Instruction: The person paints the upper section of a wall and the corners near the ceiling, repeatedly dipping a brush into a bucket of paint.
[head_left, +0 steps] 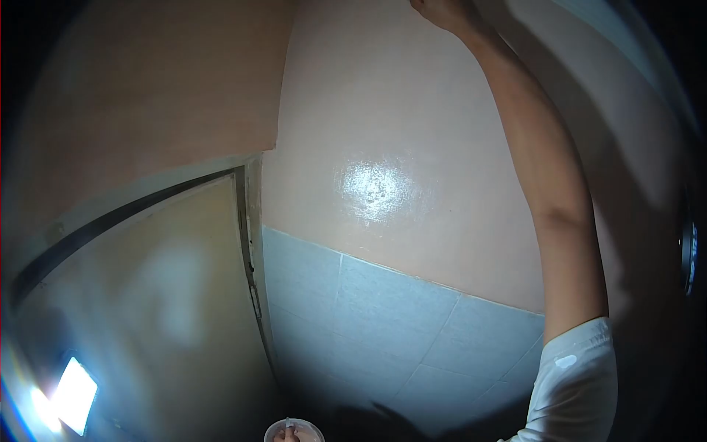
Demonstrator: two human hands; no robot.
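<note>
My right arm stretches up along a glossy peach wall (383,110). My right hand (442,11) is against the wall at the very top of the view. Most of it is cut off, so its fingers and anything in them are hidden. A white sleeve (578,383) covers the upper arm at the lower right. At the bottom edge a small round clear container (296,429) shows. A fingertip of my left hand (283,437) rests on its rim, and the rest of that hand is out of view.
Grey-blue tiles (383,324) cover the lower wall. A brown door (147,309) in a dark frame stands on the left, meeting the wall at a corner. A bright light patch (74,394) glares at the lower left. A dark round fitting (688,258) sits at the right edge.
</note>
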